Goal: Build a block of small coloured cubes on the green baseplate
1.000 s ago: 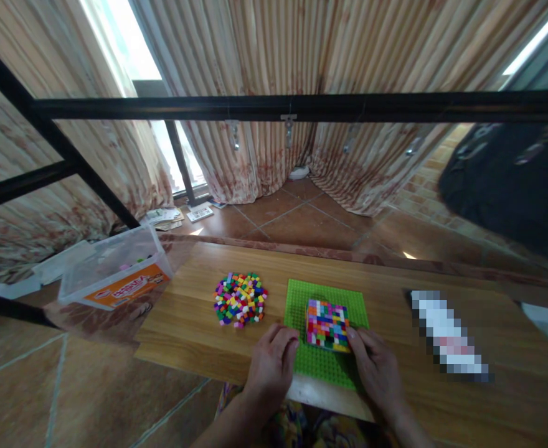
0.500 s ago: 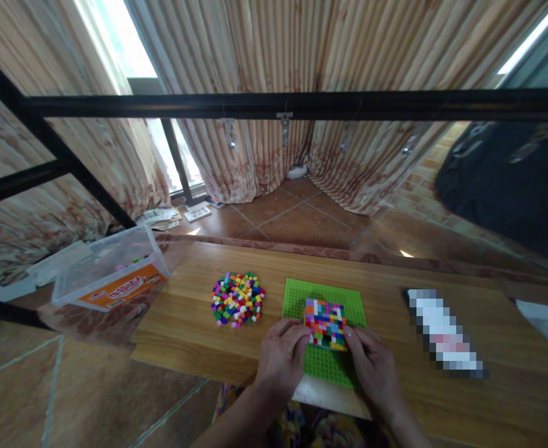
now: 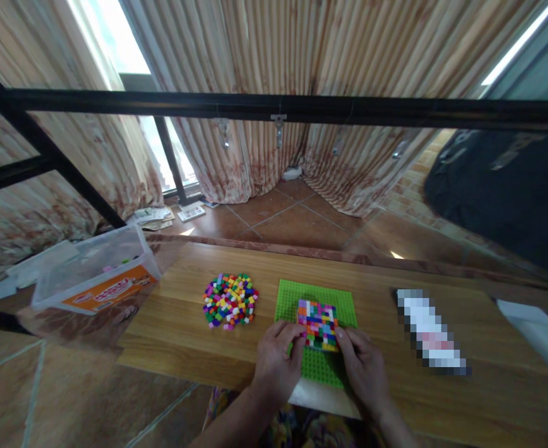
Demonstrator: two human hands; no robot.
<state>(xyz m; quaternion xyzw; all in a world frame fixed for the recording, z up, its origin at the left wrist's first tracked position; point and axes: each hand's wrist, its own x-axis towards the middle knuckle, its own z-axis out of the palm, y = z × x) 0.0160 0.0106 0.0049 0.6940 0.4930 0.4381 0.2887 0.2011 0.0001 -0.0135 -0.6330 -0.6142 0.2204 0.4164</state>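
A block of many-coloured toy building bricks (image 3: 317,317) sits over a green studded baseplate (image 3: 344,300); whether it is attached there I cannot tell. My left hand (image 3: 279,358) is closed in a pinch at the block's near left edge, with what looks like a small pink brick (image 3: 303,334) at its fingertips. Along the right edge, my right hand (image 3: 362,358) grips the block between thumb and fingers, its fingers partly hidden. A dark gap shows in the block's near rows. Left of the baseplate lies a heap of loose small bricks (image 3: 230,300).
All this lies on a wooden table (image 3: 180,330). A blurred-out flat object (image 3: 430,333) and a white sheet (image 3: 530,326) are to the right. A clear plastic box (image 3: 96,274) with an orange label stands left. A black metal rail (image 3: 246,106) crosses beyond the table.
The whole view has shifted slightly, so everything on the table appears a little further left. Both hands keep their places at the block's edges, the left fingertips barely shifted.
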